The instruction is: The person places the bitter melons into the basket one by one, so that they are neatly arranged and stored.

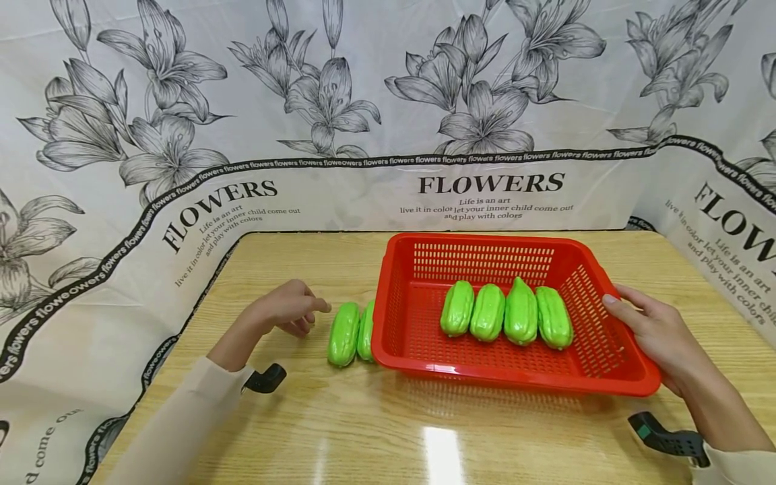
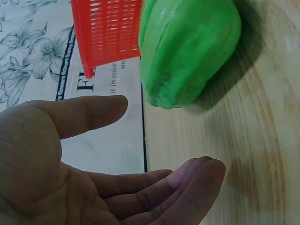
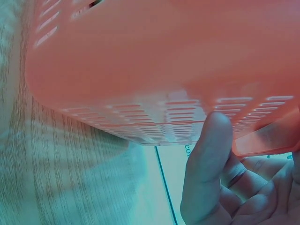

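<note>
My right hand [image 1: 661,337] grips the right rim of a red plastic basket [image 1: 485,370], thumb over the edge; the right wrist view shows the basket's slotted wall [image 3: 183,112] close up. Several green ridged gourds [image 1: 488,313] lie side by side inside it. Just left of the basket, two more lie on the table: one green gourd [image 1: 344,335] in full view, the other [image 1: 366,331] partly hidden by the basket. My left hand [image 1: 293,308] hovers beside the nearer gourd, fingers relaxed and apart from it. In the left wrist view, nothing lies between thumb and fingers.
A light wooden table [image 1: 339,417] lies under everything. White cloth with printed flowers [image 1: 485,195] hangs along its back and both sides. The basket covers much of the table's middle and right. Each wrist wears a black device [image 1: 267,378].
</note>
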Tool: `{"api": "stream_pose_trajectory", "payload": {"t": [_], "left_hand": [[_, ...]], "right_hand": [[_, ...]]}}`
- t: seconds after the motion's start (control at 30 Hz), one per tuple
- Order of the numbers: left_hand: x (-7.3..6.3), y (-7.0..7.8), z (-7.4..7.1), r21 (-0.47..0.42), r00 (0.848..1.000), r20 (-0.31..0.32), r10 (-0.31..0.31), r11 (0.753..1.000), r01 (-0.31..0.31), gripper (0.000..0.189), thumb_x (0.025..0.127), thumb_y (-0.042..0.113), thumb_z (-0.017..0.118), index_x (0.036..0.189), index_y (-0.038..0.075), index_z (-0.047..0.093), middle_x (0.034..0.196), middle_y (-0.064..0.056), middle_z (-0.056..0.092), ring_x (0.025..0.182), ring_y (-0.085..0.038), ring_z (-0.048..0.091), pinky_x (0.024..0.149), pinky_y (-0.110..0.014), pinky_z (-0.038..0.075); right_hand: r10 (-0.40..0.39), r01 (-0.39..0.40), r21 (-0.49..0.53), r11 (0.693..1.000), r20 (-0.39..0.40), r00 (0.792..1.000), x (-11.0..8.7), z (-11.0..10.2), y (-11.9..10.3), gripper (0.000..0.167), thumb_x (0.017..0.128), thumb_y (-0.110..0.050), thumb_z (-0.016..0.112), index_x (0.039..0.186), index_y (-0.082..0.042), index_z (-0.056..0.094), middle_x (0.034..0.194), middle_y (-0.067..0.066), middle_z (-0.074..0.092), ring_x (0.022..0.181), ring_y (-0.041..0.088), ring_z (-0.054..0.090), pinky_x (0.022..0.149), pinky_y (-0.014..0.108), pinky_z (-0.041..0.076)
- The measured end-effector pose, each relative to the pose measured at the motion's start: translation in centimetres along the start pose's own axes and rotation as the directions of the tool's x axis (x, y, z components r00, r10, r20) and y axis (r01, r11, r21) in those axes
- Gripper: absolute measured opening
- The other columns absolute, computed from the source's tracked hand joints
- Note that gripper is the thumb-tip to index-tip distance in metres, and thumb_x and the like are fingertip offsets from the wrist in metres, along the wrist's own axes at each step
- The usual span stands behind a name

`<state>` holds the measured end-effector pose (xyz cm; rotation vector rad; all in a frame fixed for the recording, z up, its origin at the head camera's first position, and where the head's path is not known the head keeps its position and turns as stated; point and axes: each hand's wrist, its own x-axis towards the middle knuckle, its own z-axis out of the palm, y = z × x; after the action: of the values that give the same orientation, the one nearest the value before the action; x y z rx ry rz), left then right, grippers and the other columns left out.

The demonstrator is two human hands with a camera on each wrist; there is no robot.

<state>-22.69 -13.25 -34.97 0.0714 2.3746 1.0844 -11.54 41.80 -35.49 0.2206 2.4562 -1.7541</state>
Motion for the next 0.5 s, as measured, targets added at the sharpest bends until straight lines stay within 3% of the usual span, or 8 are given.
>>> {"api": "stream_pose_trajectory", "payload": {"t": [0.5], "left_hand": [[0.1,-1.1,1.1,-0.050,0.999,-0.008,-0.034,0.998,0.033,0.052,0.096,0.038,0.066,0.123,-0.007,0.062,0.099,-0.019,0.062,0.077,-0.027,0.067,0.068,-0.039,0.063]], "right_hand": [[-0.002,0.002,-0.024,1.000,0.000,1.000,-0.1,0.1,-0.1,0.076,0.107,-0.040,0.047,0.161,-0.001,0.011,0.095,-0.019,0.067,0.081,0.016,0.074,0.067,0.044,0.063]]}}
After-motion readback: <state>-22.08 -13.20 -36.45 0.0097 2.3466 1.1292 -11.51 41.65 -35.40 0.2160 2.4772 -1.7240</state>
